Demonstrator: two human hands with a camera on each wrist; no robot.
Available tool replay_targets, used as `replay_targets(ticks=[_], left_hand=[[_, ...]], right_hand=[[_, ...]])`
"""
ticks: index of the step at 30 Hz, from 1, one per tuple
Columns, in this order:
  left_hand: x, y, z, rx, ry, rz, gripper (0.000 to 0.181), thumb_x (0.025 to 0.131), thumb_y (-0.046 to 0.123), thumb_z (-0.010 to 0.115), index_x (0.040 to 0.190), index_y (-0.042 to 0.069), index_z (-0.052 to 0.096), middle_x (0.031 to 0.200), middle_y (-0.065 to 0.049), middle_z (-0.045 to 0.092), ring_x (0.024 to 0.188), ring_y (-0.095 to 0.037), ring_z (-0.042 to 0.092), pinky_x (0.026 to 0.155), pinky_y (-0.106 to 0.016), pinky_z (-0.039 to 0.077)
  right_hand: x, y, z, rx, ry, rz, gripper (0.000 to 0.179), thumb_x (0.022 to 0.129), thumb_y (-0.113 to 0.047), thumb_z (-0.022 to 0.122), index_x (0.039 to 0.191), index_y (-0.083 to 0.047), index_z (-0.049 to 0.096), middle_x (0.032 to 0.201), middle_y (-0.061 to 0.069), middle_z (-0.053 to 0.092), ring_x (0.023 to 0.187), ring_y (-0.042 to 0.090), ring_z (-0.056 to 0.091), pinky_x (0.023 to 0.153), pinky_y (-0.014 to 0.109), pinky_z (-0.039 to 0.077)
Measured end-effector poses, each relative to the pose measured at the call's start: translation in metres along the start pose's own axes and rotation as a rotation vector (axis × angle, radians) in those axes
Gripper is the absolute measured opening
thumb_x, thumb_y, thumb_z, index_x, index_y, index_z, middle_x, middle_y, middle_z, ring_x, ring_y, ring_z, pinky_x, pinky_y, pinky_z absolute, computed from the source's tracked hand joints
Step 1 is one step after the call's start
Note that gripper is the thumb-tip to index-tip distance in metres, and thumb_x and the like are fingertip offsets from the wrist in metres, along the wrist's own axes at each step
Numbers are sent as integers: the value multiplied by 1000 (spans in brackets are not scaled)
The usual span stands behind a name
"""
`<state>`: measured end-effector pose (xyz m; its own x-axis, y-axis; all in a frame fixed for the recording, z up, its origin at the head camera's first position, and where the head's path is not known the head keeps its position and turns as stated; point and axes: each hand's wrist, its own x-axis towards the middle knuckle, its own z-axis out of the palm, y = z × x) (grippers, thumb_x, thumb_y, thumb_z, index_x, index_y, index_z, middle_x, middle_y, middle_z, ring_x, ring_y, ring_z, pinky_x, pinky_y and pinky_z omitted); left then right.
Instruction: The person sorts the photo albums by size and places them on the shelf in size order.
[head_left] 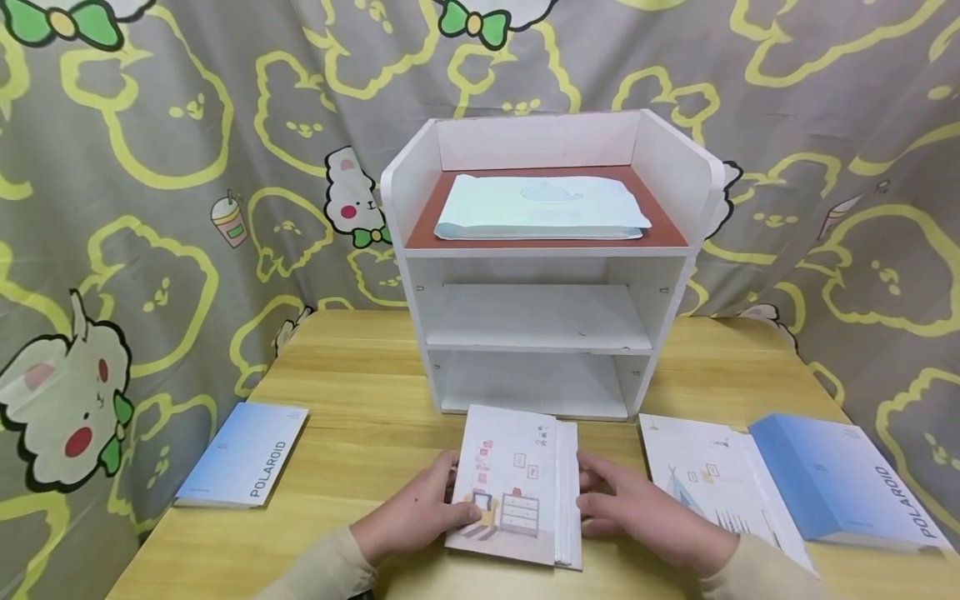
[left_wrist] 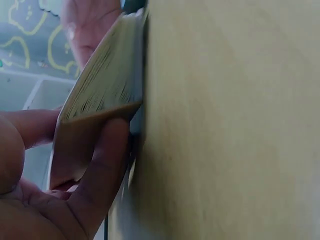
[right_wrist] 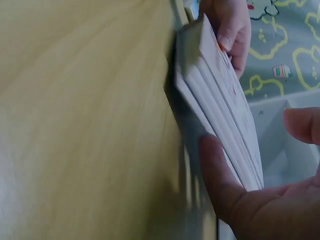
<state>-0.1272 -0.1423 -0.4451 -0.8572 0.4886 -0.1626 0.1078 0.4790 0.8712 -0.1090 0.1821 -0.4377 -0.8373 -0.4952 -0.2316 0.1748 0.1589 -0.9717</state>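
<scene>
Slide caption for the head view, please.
Left hand gripping an illustrated book, right hand at its edge, before a white shelf on a wood-grain table.

Extends forearms (head_left: 322,573) between side edges of the desk (head_left: 360,367); pinches with left hand (head_left: 422,510), parts thumb from fingers on right hand (head_left: 643,512).

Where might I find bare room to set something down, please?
The table is bare between the left POLAROID book and the left hand; the middle shelf and bottom shelf look bare. Crowded: the held book, right hand, tent book and right POLAROID book sit close together.
</scene>
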Motion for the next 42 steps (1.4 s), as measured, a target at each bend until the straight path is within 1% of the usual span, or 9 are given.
replay_targets(ticks=[5, 9, 12, 16, 20, 26, 34, 38, 42], left_hand=[[-3, 6, 2, 9, 24, 45, 68, 93, 26, 74, 144, 2, 37, 109, -3, 61, 94, -15, 62, 82, -30, 53], [-6, 13, 3, 6, 36, 91, 80, 90, 24, 76, 153, 7, 29, 113, -2, 59, 94, -14, 63, 80, -28, 55], [-8, 19, 1, 11, 47, 139, 93, 87, 23, 78, 160, 18, 21, 119, -1, 58, 97, -14, 63, 81, -28, 57], [-11, 28, -5, -45, 57, 188, 99, 86, 18, 80, 161, 35, 17, 126, -5, 54, 101, -20, 62, 75, -31, 60], [-12, 37, -14, -143, 76, 196, 99, 88, 11, 78, 159, 42, 17, 128, -11, 53, 103, -27, 63, 70, -37, 62], [-9, 48, -30, -110, 148, 189, 96, 90, 17, 77, 162, 31, 15, 128, -11, 55, 108, -26, 64, 77, -33, 60], [5, 60, -51, -212, 227, 136, 76, 93, 4, 70, 156, 16, 30, 125, -16, 56, 104, -31, 64, 74, -42, 61], [11, 64, -61, -211, 272, 109, 63, 94, 6, 69, 150, 10, 39, 120, -15, 60, 102, -29, 65, 76, -43, 61], [16, 66, -72, -240, 291, 106, 52, 97, 11, 68, 144, 4, 45, 116, -17, 62, 96, -30, 67, 77, -42, 61]], right_hand=[[-5, -9, 5, -161, 78, -93, 91, 96, -17, 69, 160, 4, 7, 142, 21, 42, 120, 30, 57, 89, 29, 56], [-9, -18, 9, -280, 151, -150, 95, 92, -19, 74, 162, -2, 12, 144, 15, 42, 116, 26, 59, 87, 29, 55], [-9, -24, 12, -321, 189, -207, 95, 90, -13, 76, 162, -4, 13, 145, 14, 42, 117, 26, 59, 87, 29, 56], [-7, -33, 19, -335, 239, -318, 97, 87, 1, 74, 162, -5, 14, 144, 14, 42, 113, 25, 59, 83, 30, 58], [-3, -43, 22, -441, 310, -431, 98, 83, 9, 74, 162, -3, 16, 143, 13, 44, 106, 19, 61, 81, 28, 58], [9, -59, 21, -598, 363, -471, 103, 82, 5, 78, 162, -3, 14, 150, 16, 38, 105, 19, 60, 83, 27, 57], [29, -80, 25, -848, 411, -427, 116, 76, -25, 92, 163, -10, 16, 166, 18, 6, 134, 35, 44, 93, 38, 53], [37, -88, 26, -919, 431, -436, 114, 75, -29, 92, 162, -10, 21, 167, 21, -1, 138, 42, 40, 92, 40, 54], [48, -92, 23, -1007, 455, -500, 104, 76, -25, 90, 159, -5, 30, 166, 24, 1, 140, 44, 38, 92, 40, 55]])
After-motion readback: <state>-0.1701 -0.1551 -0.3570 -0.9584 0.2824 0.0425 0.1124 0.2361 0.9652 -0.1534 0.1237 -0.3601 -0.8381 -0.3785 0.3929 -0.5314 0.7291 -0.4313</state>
